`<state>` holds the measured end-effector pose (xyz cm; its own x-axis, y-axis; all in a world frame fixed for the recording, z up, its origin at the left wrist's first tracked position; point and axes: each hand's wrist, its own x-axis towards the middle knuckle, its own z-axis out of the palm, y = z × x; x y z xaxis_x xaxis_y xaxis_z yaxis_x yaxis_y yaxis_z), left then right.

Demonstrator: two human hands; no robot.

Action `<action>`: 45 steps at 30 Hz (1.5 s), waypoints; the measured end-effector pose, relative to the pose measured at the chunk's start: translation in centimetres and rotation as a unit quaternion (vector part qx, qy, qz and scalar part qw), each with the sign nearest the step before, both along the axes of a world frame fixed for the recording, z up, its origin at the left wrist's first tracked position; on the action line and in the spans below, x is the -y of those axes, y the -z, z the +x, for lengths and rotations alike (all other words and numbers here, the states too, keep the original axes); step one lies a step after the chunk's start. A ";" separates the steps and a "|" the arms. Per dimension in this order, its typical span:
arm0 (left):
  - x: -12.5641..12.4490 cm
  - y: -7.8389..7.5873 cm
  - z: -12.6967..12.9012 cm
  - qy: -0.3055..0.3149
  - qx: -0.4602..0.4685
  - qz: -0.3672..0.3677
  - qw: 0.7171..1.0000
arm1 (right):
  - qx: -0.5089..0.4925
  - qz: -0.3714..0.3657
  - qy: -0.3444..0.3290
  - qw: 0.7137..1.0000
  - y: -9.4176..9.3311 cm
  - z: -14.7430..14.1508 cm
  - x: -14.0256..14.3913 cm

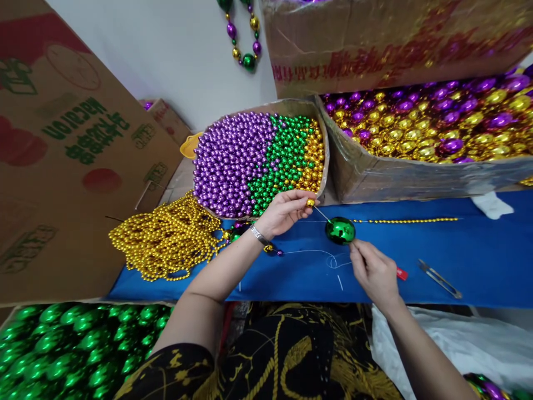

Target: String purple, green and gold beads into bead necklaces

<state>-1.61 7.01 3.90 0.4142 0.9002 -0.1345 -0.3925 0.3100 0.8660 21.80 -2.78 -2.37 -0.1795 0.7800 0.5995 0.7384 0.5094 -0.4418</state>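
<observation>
Over blue table (478,261) | left hand (283,214) pinches one gold bead (310,203) | right hand (375,272) grips one green bauble (340,230), seemingly threaded

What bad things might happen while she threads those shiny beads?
The small gold bead pinched in the left hand could slip off the needle and roll away on the blue table. The needle tip sits close to her fingers and might prick them. The big green bead, held at the right hand, could slide off the loose thread.
</observation>
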 end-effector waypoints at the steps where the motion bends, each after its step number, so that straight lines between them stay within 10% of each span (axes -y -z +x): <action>1: 0.0 0.0 0.0 0.000 -0.002 -0.004 1.000 | -0.001 -0.001 -0.001 1.000 0.1 0.0 0.0; 12: 0.8 0.8 1.1 0.001 -0.108 0.100 0.989 | 0.009 -0.028 0.032 0.999 2.6 -0.4 -0.1; 20: 2.0 4.1 3.5 -0.029 -0.309 0.256 0.915 | 0.042 -0.153 0.059 0.986 6.8 0.4 -0.2; 30: -1.7 -5.7 6.6 0.085 -0.258 0.332 0.903 | -0.187 -0.115 -0.034 0.975 0.3 -0.5 -3.6; 33: -6.8 -8.5 8.4 0.062 -0.343 0.445 0.825 | -0.258 -0.150 -0.033 0.954 -0.1 -0.3 -3.8; 37: -15.4 -10.3 11.5 -0.034 -0.631 0.528 0.567 | -0.265 -0.145 -0.026 0.953 -0.3 0.1 -3.7; 40: -19.6 -10.6 13.2 0.055 -0.742 0.466 0.478 | -0.238 -0.135 -0.011 0.962 -0.6 0.1 -3.6; 43: -20.5 -10.7 13.2 0.090 -0.712 0.456 0.527 | -0.221 -0.124 0.005 0.968 -1.0 0.0 -3.4; 45: -19.1 -10.6 12.1 0.037 -0.601 0.473 0.643 | -0.216 -0.116 0.010 0.969 -1.2 0.0 -3.1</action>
<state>10.52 26.08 14.55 0.5689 0.7989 0.1952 0.7224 -0.5989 0.3456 21.81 0.29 -1.14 0.0664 0.9035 0.4235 0.4675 0.3467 -0.8131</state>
